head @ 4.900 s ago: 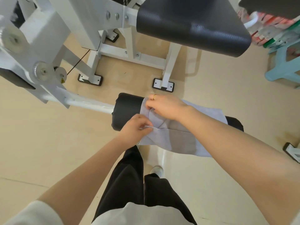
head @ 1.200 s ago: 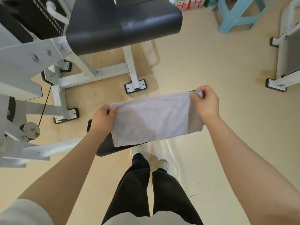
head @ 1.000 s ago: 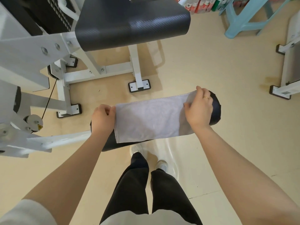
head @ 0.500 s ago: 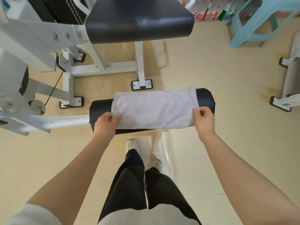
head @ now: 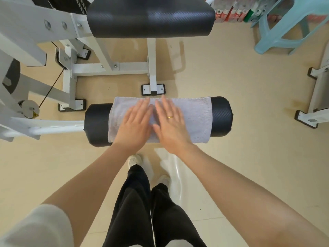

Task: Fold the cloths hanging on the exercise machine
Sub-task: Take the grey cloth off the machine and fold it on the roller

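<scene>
Folded pale grey cloth [head: 194,118] draped flat over black padded roller [head: 221,115]

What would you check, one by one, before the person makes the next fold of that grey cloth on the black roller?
1. The grey cloth lies draped over the black roller pad: ok.
2. Both hands are free to take an edge: ok; the left hand and the right hand rest flat on the cloth, fingers straight.
3. The surface is smooth, without creases: cannot tell under the hands; the visible parts look flat.
4. The far edge runs straight: ok.
5. The near edge is even: cannot tell, partly hidden.
6. The cloth is centred on the pad: ok; black shows at both ends.
</scene>
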A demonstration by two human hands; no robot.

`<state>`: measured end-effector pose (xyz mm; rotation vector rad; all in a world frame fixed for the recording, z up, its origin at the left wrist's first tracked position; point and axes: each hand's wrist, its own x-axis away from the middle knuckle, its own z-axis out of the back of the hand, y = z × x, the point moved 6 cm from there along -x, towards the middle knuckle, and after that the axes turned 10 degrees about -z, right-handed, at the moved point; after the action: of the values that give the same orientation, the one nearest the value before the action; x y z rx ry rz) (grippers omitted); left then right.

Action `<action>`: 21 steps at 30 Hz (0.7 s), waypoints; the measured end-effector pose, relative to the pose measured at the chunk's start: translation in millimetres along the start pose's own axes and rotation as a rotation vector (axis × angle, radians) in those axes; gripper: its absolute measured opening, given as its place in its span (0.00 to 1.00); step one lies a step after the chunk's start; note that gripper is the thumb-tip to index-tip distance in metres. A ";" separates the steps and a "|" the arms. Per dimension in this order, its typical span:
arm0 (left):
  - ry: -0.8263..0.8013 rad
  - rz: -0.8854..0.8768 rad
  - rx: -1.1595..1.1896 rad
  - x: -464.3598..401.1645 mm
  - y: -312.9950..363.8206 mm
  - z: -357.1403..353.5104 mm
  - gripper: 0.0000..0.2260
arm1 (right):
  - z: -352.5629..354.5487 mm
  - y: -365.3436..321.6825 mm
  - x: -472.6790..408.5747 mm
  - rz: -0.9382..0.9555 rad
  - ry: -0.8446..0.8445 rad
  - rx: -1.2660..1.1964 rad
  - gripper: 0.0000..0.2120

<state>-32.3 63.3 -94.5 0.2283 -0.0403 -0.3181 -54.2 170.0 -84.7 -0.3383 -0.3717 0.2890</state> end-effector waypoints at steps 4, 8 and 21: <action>-0.166 -0.004 -0.088 4.6 -23.3 -25.0 0.37 | -24.9 19.7 -11.4 -0.062 -0.012 0.150 0.32; -0.194 -0.015 -0.151 22.1 -46.0 -22.8 0.46 | -26.5 78.9 4.4 -0.213 0.038 0.185 0.30; -0.220 0.081 -0.149 9.0 -18.7 -4.0 0.46 | 7.8 136.3 42.4 -0.905 0.318 -0.739 0.21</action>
<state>-29.2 44.1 -102.7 0.0430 -0.2421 -0.2634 -48.4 309.4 -115.7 -0.8806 -0.2724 -0.8072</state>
